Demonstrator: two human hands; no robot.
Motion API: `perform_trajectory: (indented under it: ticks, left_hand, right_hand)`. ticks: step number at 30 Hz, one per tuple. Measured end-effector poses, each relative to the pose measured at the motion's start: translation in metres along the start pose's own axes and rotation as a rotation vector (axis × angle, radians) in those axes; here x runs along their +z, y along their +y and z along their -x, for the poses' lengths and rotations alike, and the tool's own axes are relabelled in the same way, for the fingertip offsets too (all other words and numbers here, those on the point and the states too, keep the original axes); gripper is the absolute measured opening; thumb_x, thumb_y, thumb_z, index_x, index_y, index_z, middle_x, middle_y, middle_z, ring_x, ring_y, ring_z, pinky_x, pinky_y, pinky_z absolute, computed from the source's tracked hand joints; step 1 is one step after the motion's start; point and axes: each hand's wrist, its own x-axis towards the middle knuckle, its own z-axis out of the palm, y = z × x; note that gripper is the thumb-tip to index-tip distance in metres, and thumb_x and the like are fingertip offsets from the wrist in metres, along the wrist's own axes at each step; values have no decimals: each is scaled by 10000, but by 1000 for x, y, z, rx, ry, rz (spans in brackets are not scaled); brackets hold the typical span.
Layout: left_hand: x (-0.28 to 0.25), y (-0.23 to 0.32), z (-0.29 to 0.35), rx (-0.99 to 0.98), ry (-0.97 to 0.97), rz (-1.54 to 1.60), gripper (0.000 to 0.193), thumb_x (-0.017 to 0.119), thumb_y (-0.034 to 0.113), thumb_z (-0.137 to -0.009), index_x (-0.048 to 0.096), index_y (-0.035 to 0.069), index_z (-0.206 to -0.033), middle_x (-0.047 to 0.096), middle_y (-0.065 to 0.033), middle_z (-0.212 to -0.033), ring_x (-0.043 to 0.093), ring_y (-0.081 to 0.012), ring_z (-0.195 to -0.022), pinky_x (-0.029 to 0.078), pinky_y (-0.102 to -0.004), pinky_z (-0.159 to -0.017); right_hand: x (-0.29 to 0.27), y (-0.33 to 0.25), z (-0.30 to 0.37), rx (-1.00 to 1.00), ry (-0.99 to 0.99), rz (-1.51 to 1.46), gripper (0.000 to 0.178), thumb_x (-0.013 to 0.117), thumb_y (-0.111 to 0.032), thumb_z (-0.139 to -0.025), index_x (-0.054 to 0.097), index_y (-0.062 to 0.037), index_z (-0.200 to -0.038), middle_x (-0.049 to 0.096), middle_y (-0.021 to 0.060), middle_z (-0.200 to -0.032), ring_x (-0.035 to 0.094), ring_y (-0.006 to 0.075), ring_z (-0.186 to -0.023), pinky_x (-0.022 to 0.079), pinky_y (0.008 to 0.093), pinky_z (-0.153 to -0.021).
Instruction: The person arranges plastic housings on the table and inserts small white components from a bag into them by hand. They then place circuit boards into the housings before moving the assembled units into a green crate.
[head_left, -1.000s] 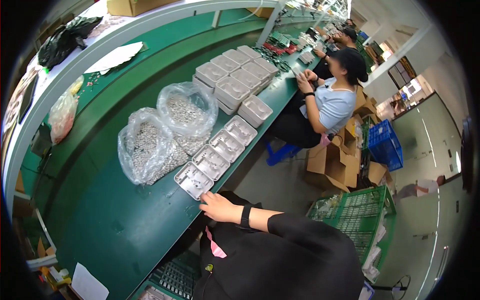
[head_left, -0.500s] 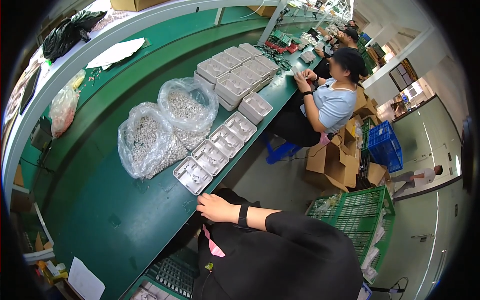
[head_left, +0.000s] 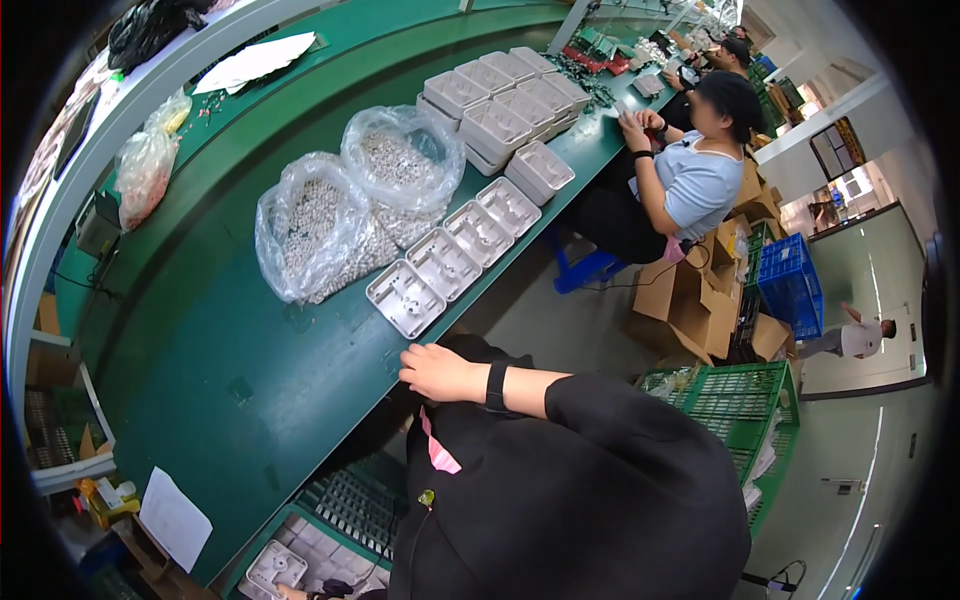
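Observation:
My right hand (head_left: 441, 373) rests at the table's front edge with its fingers curled. Whether anything is inside them is hidden. Just beyond it, a row of open white plastic housings (head_left: 408, 300) with moulded insides lines the edge. Down at the lower left, my left hand (head_left: 291, 592) shows only in part, its fingers on a white plastic housing (head_left: 277, 568). That housing is over a green crate (head_left: 352, 507) holding more white pieces. Two clear plastic bags (head_left: 318, 225) of small whitish parts stand open behind the row.
Stacked white housings (head_left: 497, 120) stand farther along the green table (head_left: 200, 410). A co-worker in a light blue top (head_left: 705, 185) sits beyond them. Cardboard boxes (head_left: 685, 300), a blue crate (head_left: 790, 285) and green crates (head_left: 745, 400) stand to the right. A paper sheet (head_left: 175, 518) lies lower left.
The view has shifted, moving the table's things up and right in the picture. My left hand has come into view at the bottom with a white housing. My right hand stays at the table edge.

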Motion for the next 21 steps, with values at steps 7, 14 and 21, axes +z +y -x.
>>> perform_trajectory:
  ticks: [7,14,21]
  left_hand:
    - [-72,69,-63,57,165,112,243,606,279,-803,597,44,-863,603,-136,-782,560,-325,-717,459,-426,-698]
    - [-159,196,-150,149,185,7,321,686,365,-741,609,67,-833,612,-87,-726,575,-272,-669,466,-401,-649]
    - [-126,360,-126,461,-629,331,438,707,17,-588,602,37,-1013,610,-95,-973,539,-260,-921,388,-378,-862]
  right_hand:
    - [-3,6,-9,-149,-11,7,190,641,-220,-696,545,-104,-811,493,51,-884,483,216,-870,412,323,-685]
    - [-12,51,-20,-64,-21,0,202,648,-231,-686,551,-95,-799,514,44,-824,525,219,-823,435,344,-688]
    - [-50,50,-48,-171,-75,-200,351,660,-250,-675,530,-95,-961,522,60,-853,545,236,-832,440,353,-695]
